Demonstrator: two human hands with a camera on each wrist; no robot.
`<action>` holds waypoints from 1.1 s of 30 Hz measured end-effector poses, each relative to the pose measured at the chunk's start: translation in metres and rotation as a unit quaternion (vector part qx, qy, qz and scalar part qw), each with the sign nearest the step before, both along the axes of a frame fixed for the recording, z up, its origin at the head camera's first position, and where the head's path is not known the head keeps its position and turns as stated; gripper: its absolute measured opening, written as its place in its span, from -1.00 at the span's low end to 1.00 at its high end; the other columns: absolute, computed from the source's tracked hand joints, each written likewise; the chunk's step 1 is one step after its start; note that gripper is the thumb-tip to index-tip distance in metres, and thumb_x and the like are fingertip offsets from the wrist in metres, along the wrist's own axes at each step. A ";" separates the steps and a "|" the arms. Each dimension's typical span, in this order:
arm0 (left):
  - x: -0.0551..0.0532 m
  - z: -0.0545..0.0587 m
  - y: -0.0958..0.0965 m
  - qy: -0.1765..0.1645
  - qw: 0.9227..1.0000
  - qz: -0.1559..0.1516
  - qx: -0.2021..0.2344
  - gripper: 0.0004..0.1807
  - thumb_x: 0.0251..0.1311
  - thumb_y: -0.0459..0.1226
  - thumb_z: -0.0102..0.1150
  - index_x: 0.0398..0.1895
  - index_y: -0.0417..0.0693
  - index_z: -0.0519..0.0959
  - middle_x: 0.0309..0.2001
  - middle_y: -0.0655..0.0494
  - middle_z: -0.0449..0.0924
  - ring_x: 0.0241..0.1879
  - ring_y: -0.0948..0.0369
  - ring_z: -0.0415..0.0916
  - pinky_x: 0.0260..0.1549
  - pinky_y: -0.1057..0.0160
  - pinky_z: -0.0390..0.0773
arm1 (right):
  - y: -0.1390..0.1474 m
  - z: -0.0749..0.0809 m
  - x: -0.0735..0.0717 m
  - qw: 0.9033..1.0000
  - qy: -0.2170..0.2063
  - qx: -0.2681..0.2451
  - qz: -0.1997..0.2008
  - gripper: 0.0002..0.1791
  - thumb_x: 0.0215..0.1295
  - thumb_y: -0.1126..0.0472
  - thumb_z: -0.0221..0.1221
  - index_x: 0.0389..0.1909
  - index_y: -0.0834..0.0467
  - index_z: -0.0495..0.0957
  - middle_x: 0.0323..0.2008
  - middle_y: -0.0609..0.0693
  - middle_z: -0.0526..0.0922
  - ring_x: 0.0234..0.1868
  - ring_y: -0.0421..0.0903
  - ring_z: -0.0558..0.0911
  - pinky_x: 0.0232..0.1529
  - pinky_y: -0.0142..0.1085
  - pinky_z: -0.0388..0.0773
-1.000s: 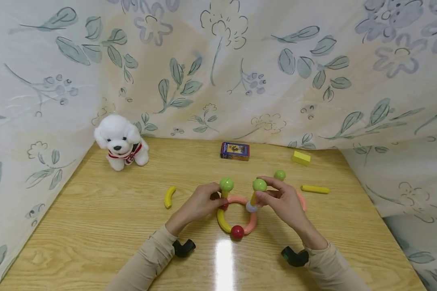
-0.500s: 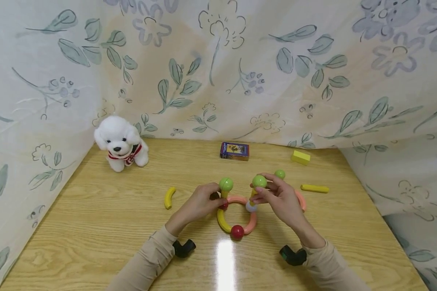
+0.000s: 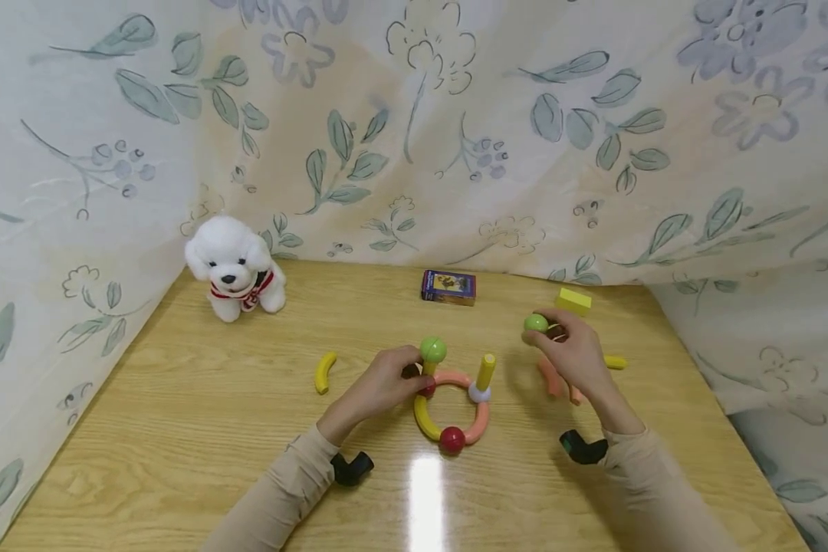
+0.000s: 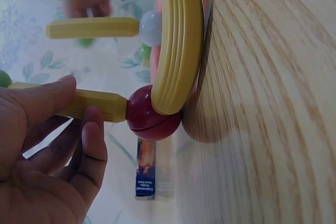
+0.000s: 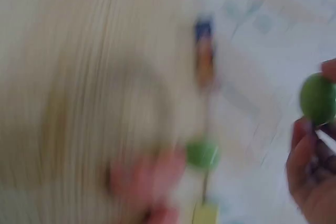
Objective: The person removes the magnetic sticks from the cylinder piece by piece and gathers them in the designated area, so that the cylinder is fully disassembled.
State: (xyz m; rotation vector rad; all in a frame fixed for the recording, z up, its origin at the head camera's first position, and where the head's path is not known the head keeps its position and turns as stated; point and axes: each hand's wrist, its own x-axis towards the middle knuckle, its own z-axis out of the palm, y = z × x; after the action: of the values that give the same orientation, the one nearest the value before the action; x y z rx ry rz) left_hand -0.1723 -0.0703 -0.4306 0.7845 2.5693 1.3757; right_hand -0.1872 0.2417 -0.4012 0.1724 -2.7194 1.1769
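Note:
A ring of yellow and pink curved rods joined by balls lies on the table. My left hand pinches a straight yellow rod that stands on the ring's red ball and carries a green ball on top. Another yellow rod stands bare on the white ball. To the right of the ring, my right hand holds a green ball between thumb and fingers, raised above the table. A red ball joins the ring's near side.
Beneath my right hand lie pink curved pieces. A second loose green ball is on the table. A yellow rod, yellow block, card box, yellow curved rod and white plush dog stand around.
My right hand has lifted the green ball off the rod on the white ball and carried it right. That rod stays upright. My left hand keeps its hold on the other rod.

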 end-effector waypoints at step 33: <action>0.000 0.000 0.002 -0.010 1.000 0.004 -0.004 -0.93 0.27 -0.26 0.23 -0.28 -0.08 0.61 -0.25 0.07 0.64 -0.31 0.30 0.53 -0.29 0.37 0.55 | -0.013 -0.008 0.017 0.996 0.075 0.031 0.043 -0.62 0.27 0.37 0.11 0.11 0.19 0.56 -0.11 0.18 0.65 -0.38 -0.20 0.55 -0.42 -0.35 0.46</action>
State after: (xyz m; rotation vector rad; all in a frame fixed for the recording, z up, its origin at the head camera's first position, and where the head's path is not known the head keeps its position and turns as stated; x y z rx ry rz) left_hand -0.1725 -0.0680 -0.4309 0.7567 2.5641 1.3674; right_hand -0.1697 0.2283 -0.4093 0.3747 -2.6409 1.0557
